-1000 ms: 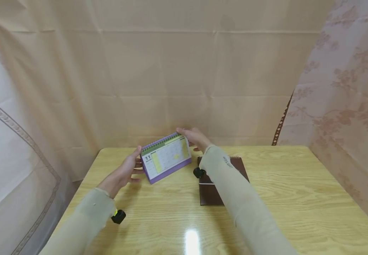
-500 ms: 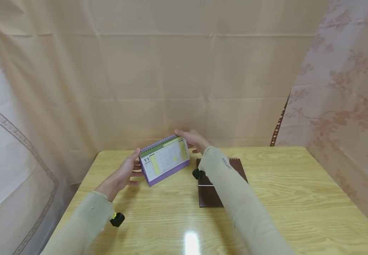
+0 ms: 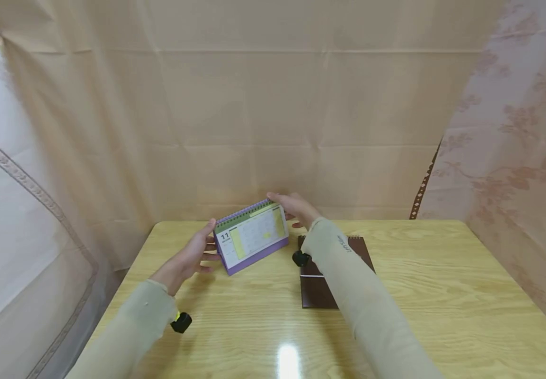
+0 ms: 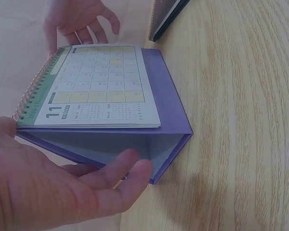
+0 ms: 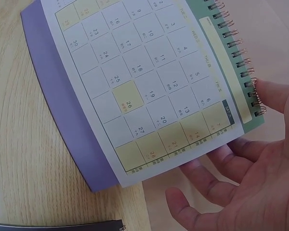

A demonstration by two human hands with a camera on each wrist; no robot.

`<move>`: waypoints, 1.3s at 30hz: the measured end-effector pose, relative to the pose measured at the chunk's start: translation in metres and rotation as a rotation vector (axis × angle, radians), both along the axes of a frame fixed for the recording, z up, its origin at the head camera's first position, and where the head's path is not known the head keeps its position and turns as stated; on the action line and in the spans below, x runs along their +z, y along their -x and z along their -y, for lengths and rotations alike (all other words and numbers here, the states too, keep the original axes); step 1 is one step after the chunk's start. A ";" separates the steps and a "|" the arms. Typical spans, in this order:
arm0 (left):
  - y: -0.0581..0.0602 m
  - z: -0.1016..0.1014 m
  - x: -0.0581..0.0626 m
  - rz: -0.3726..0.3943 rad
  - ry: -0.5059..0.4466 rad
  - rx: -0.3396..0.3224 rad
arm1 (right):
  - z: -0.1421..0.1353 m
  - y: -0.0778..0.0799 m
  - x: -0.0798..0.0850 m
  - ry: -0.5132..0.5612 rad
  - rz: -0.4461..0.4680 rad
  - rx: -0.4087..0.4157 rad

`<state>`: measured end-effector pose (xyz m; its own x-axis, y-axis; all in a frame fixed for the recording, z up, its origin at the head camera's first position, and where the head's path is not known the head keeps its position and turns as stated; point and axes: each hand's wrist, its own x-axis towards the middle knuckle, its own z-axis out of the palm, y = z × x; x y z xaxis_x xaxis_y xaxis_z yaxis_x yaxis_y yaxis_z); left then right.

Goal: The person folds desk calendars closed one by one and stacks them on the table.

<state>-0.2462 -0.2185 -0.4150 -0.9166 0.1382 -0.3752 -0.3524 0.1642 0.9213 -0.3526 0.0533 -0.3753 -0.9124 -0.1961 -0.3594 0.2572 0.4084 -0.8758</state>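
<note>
A purple-backed desk calendar [image 3: 253, 237] stands angled near the back of the table, its month page marked 11 facing me. At its left end my left hand [image 3: 192, 252] holds it, thumb at the spiral's corner. In the left wrist view this hand's fingers [image 4: 127, 178] extend across the open triangular end. My right hand [image 3: 298, 208] holds the upper right corner. The right wrist view shows that thumb [image 5: 274, 94] against the wire spiral [image 5: 241, 60] and other fingers partly hidden behind the page.
A dark brown spiral-bound book [image 3: 317, 292] lies right of the calendar, partly covered by my right sleeve [image 3: 363, 295]. The wooden table [image 3: 443, 295] ends at a beige cloth [image 3: 273, 105] hanging behind it. Patterned cloth [image 3: 519, 142] hangs at the right.
</note>
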 end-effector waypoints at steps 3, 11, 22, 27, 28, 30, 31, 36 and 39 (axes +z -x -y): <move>0.000 0.003 -0.001 0.003 -0.001 0.010 | 0.002 0.001 -0.001 0.015 -0.003 0.007; -0.001 0.006 0.001 0.005 -0.001 0.008 | 0.007 0.000 -0.002 0.014 -0.022 0.002; 0.000 0.004 0.004 0.003 0.008 -0.002 | 0.005 0.002 -0.002 0.027 -0.016 -0.003; -0.001 0.005 0.004 -0.003 0.012 0.001 | 0.007 0.001 -0.003 0.030 -0.008 -0.011; -0.001 0.005 0.004 -0.005 0.009 0.001 | 0.007 0.001 -0.003 0.031 -0.005 -0.015; -0.001 0.005 0.004 -0.006 0.001 0.003 | 0.007 0.001 -0.003 0.031 -0.003 -0.018; -0.001 0.005 0.004 -0.006 -0.003 0.008 | 0.007 0.001 -0.003 0.032 -0.002 -0.015; -0.001 0.004 0.004 -0.022 -0.010 0.028 | 0.009 0.000 -0.002 0.039 -0.007 -0.013; -0.001 0.003 0.004 -0.024 -0.013 0.037 | 0.010 0.000 -0.001 0.040 0.001 -0.021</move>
<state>-0.2452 -0.2220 -0.4114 -0.9301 0.1082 -0.3511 -0.3354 0.1397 0.9316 -0.3527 0.0436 -0.3768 -0.9162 -0.1911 -0.3523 0.2659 0.3677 -0.8911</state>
